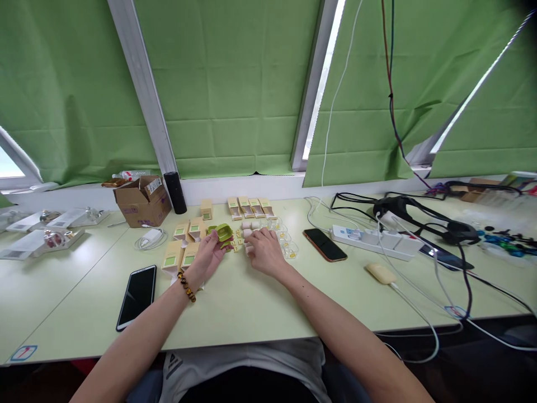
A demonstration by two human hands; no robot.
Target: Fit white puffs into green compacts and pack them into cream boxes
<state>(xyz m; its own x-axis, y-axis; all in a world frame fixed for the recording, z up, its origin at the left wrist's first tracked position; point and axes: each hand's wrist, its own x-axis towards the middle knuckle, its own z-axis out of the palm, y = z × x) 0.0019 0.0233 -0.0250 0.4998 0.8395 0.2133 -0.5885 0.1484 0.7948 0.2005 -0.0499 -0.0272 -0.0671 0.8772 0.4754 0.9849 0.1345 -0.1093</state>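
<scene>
My left hand (208,256), wearing a beaded bracelet (187,287), holds a small green open plastic container (224,231) between thumb and fingers. My right hand (265,250) is palm down with bent fingers, over a group of small white cylinders (246,225); its fingertips hide what they touch. Between the hands lie several small yellow pieces (237,242). Several clear plastic cups (289,246) with yellow bits stand just right of my right hand. Beside and behind my left hand are small beige boxes (171,258) with green labels.
More beige boxes (250,208) stand in a row at the back. Phones (136,296) lie left and right, near a power strip (373,240) with trailing cables. A cardboard box (143,201), a black cylinder (175,193) and a black headset (419,218) stand farther back.
</scene>
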